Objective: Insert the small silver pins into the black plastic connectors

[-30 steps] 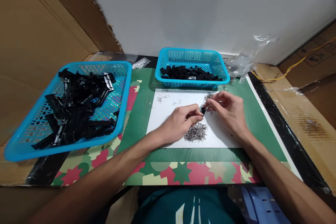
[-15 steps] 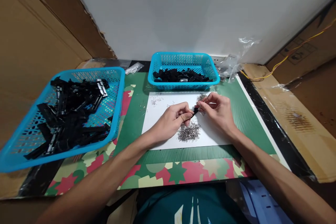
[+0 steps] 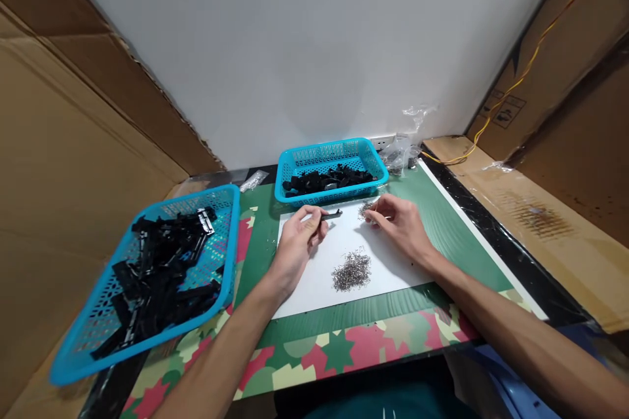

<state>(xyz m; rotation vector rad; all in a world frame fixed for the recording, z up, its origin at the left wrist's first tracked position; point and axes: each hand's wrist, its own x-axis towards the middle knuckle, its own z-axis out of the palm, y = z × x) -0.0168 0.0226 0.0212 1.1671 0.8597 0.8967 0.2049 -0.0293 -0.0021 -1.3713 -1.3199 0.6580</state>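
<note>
My left hand (image 3: 297, 239) is closed on a small, narrow black plastic part (image 3: 333, 215), whose far end sticks out to the right past the fingertips. My right hand (image 3: 400, 226) hovers over the back right of a white sheet (image 3: 304, 298). Its thumb and fingertips are pinched together at the small pile of tiny metal pieces (image 3: 364, 209); whether anything is between them is too small to make out. Nearer to me on the sheet lies a larger heap of small bent metal pieces (image 3: 351, 272), apart from both hands.
A blue basket (image 3: 230, 255) of long black parts stands at the left. Behind the sheet sits another blue basket (image 3: 331, 198) with smaller black pieces. Clear plastic bags (image 3: 400, 150) lie at the back right. Cardboard (image 3: 535, 209) borders the right side, with a yellow wire (image 3: 491, 116).
My hands have come apart; the left drew back leftward with the black part. My right hand stays by the small metal pile. The camera view has tilted up.
</note>
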